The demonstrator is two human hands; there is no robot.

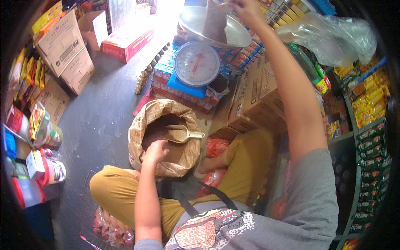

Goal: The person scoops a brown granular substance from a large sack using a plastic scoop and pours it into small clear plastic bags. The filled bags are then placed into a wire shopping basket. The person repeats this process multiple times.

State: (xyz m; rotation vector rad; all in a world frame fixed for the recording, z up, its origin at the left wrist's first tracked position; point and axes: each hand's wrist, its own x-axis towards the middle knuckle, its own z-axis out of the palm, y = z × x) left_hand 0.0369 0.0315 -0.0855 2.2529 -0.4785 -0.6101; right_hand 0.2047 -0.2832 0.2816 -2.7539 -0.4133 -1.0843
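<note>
My right hand point(245, 9), at the top edge, grips the top of a plastic bag point(215, 23) with dark brown contents. That bag is in or just over the metal pan point(239, 34) of a dial scale point(197, 64) with a blue body. My left hand point(156, 152) hangs over the mouth of a woven sack point(187, 162), its thumb and fingers apart, with nothing visible in it. Brown granular stuff fills the sack's inside. A pale plastic scoop point(178, 133) lies there just beyond my fingers, its handle towards the right rim.
Stacked packs point(190, 101) support the scale, beside an egg tray point(150, 68). Cardboard boxes stand right point(256, 90) and left point(67, 53). Tubs point(53, 170) line the left edge. A clear plastic bag point(337, 37) is at upper right, above shelves of packets point(370, 103). My folded legs flank the sack.
</note>
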